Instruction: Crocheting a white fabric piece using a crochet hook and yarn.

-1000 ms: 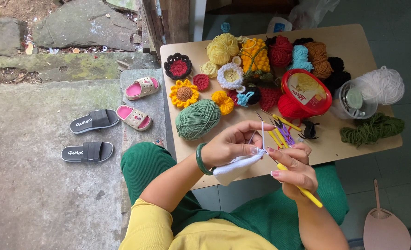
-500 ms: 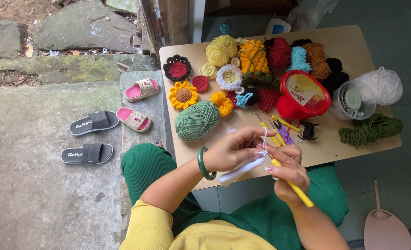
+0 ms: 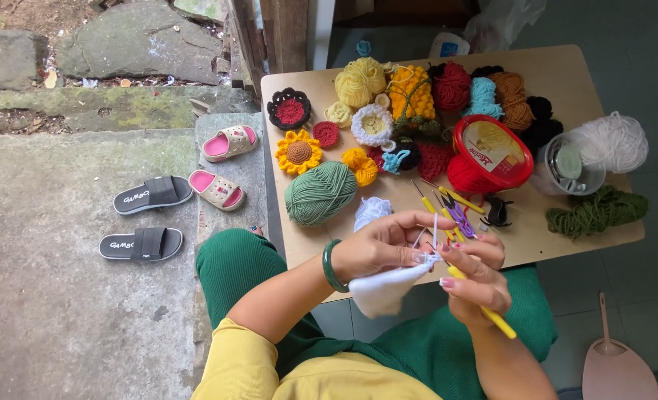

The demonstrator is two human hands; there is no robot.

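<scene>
Head view, looking down on a small tan surface (image 3: 558,74) crowded with yarn and crochet bits. Packages first: a round red tub with a red-rimmed lid carrying a yellow-and-white printed label (image 3: 492,152) sits right of centre; just right of it a clear plastic jar with a pale green lid (image 3: 569,169); at the far edge a white bottle with a blue label (image 3: 449,46), mostly hidden behind the yarn. The left hand (image 3: 388,248) is closed in a pinch on a white crochet piece (image 3: 382,289), a soft cone-like flap hanging below the fingers at the near edge of the surface, over a lap in green trousers (image 3: 240,274). A thin white strand rises from the piece between the two hands. The right hand (image 3: 478,278) is closed around a yellow crochet hook (image 3: 492,317), handle slanting down to the right, tip at the white piece; the tip itself is too small to make out. A dark green bangle (image 3: 332,267) is on the left wrist. Near the hands: a sage green yarn ball (image 3: 320,192), a small white yarn clump (image 3: 372,211), loose yellow and purple hooks (image 3: 455,211), a black clip (image 3: 498,213). Further off: a sunflower piece (image 3: 298,152), a black and red flower piece (image 3: 289,110), a white yarn ball (image 3: 616,141), a dark green skein (image 3: 595,211). On the concrete at left, pink sandals (image 3: 224,164) and black slides (image 3: 145,218).
</scene>
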